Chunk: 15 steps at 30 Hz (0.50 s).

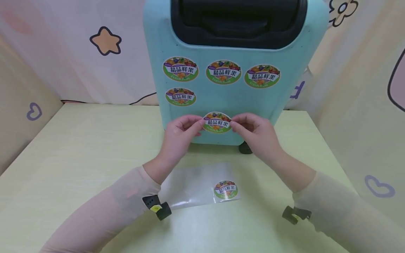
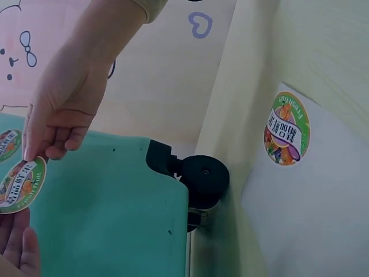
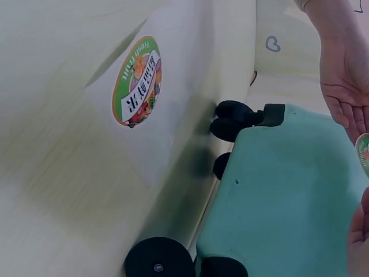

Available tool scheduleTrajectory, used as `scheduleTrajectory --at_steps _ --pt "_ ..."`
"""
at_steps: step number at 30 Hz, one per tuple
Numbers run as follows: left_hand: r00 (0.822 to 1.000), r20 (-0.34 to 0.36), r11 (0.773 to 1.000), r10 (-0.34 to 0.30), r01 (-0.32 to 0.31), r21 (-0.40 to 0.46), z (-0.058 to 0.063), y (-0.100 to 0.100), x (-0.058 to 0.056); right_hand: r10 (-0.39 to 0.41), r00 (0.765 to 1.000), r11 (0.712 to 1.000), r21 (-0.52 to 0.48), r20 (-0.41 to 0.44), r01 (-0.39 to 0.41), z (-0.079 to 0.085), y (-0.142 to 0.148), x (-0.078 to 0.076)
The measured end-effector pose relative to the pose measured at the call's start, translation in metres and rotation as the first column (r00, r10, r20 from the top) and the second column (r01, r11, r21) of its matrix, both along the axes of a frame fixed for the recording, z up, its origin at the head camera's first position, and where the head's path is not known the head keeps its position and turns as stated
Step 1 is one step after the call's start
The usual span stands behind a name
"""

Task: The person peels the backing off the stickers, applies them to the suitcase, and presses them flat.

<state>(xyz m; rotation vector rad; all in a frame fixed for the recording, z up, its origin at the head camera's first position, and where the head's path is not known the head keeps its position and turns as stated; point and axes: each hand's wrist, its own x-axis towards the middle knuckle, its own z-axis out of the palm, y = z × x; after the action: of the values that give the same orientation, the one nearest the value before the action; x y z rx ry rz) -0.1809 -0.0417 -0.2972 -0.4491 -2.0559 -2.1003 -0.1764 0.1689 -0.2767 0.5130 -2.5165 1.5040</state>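
Between both hands, an oval fruit sticker (image 1: 217,122) with Chinese lettering is held in front of the lower part of a light-blue suitcase (image 1: 218,100). My left hand (image 1: 182,135) pinches its left edge between thumb and fingers. At the opposite edge, my right hand (image 1: 257,135) pinches it the same way. In the left wrist view the sticker (image 2: 23,183) spans the gap between the right hand (image 2: 72,95) above and the left hand (image 2: 20,245) below. Only a sliver of the sticker (image 3: 363,151) shows in the right wrist view.
Matching stickers are on the suitcase: three in an upper row, including the middle one (image 1: 223,72), and one below at left (image 1: 180,97). A pale backing sheet (image 1: 193,182) bearing one sticker (image 1: 226,189) lies on the table (image 1: 79,158). Black wheels (image 1: 245,148) support the suitcase.
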Motion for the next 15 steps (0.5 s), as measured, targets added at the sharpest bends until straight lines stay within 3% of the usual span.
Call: scheduleTrajectory --at_steps 5,10,13,15 --pt "0.995 -0.100 0.996 0.028 -0.036 -0.080 0.001 -0.005 -0.002 -0.021 0.994 0.998 0.050 -0.110 0.027 0.005 -0.002 -0.001" --pt "0.973 -0.217 0.985 0.082 -0.113 -0.132 0.003 -0.011 -0.002 -0.035 0.979 0.998 0.047 -0.202 0.045 0.011 -0.004 -0.005" --pt "0.931 -0.329 0.974 0.156 -0.200 -0.106 0.004 -0.017 -0.004 -0.059 0.968 0.997 0.036 -0.242 0.070 0.014 -0.005 -0.008" --pt "0.870 -0.440 0.956 0.220 -0.281 -0.078 0.004 -0.021 -0.006 -0.078 0.957 0.995 0.033 -0.278 0.091 0.016 -0.006 -0.011"
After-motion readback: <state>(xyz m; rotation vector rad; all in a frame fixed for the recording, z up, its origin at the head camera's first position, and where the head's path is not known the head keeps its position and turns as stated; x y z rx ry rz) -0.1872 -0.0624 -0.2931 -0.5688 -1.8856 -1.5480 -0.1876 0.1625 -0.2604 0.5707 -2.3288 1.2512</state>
